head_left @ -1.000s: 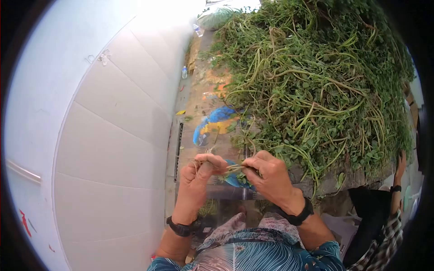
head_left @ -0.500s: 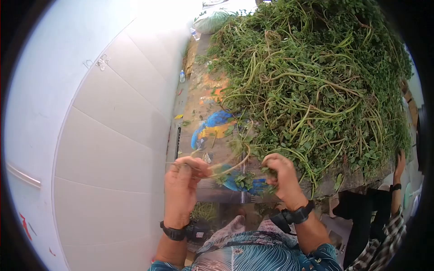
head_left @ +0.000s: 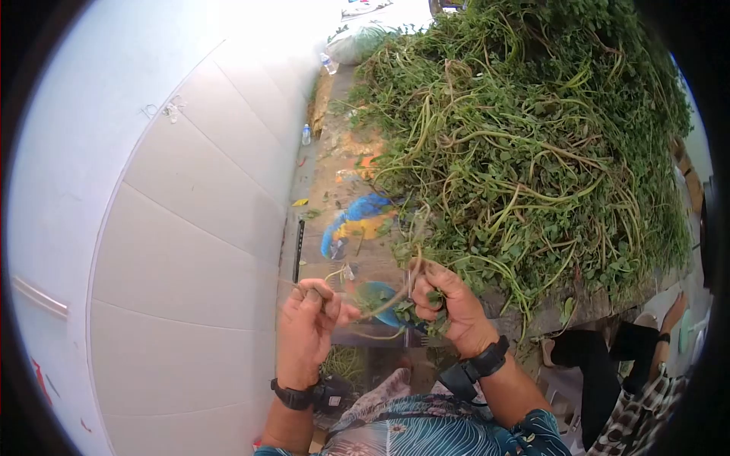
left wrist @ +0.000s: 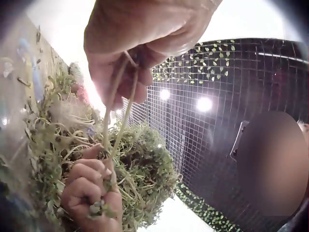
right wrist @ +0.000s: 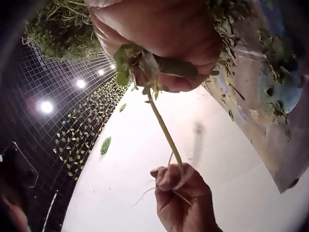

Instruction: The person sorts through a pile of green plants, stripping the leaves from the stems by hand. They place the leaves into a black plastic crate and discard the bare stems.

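Note:
Between my two hands stretches a pale green plant stem (right wrist: 165,130). My left hand (head_left: 308,323) pinches its lower end between thumb and fingers, with thin roots sticking out in the right wrist view. My right hand (head_left: 456,304) has its fingers curled round the other end, and green leaves (right wrist: 123,63) poke out from its grip. In the left wrist view, two stem lengths (left wrist: 114,111) run from my left fingers down to the right hand. Just beyond the right hand rises a big heap of leafy green stems (head_left: 532,159).
A worn table (head_left: 334,156) with a blue and yellow bird picture (head_left: 357,216) carries the heap and loose leaves. Small plastic bottles (head_left: 306,135) stand along its left side, by a pale wall panel (head_left: 198,228). Another person's hand (head_left: 673,310) is at the far right.
My hands were close together on the stems, then parted, the right one swinging right with leaves. Now the right hand is back nearer the left, gripping the stem.

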A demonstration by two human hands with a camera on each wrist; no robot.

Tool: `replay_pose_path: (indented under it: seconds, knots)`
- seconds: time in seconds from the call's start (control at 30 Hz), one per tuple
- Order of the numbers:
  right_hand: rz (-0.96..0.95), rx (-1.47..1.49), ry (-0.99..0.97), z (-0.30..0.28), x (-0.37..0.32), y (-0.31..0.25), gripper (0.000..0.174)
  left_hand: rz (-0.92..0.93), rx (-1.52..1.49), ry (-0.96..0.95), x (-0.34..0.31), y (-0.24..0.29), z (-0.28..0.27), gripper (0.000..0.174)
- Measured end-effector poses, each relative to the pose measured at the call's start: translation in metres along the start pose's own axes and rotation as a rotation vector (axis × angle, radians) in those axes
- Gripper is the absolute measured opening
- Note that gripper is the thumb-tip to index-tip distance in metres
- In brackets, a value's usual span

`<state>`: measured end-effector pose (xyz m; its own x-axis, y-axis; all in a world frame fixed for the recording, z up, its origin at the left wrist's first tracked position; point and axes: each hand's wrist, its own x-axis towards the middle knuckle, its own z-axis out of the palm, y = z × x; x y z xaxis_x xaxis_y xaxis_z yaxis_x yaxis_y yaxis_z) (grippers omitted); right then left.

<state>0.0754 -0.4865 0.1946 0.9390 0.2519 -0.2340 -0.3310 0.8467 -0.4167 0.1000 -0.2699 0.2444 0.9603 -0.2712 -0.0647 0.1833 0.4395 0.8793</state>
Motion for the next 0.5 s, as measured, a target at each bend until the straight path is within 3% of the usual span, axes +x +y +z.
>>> replay_pose_path:
  seconds: [0.03,0.13,0.23,0.33,0.5]
  knots:
    - [-0.017,0.013,0.008,0.004,-0.001,-0.002,0.023,-0.017,-0.002,-0.011,-0.001,-0.001,-0.002,0.019]
    - [-0.024,-0.380,0.036,0.013,-0.010,-0.002,0.024,-0.065,0.119,0.011,-0.001,-0.004,-0.006,0.021]
    - [-0.161,-0.987,0.004,0.013,-0.007,0.018,0.022,-0.117,0.401,0.076,-0.003,-0.011,-0.004,0.023]
    - [-0.103,-0.960,0.049,0.018,-0.007,0.021,0.021,-0.158,0.499,0.001,-0.001,-0.019,0.000,0.023]
    - [-0.280,-1.198,0.000,0.011,-0.007,0.037,0.016,-0.161,0.630,-0.030,0.002,-0.036,0.009,0.025]
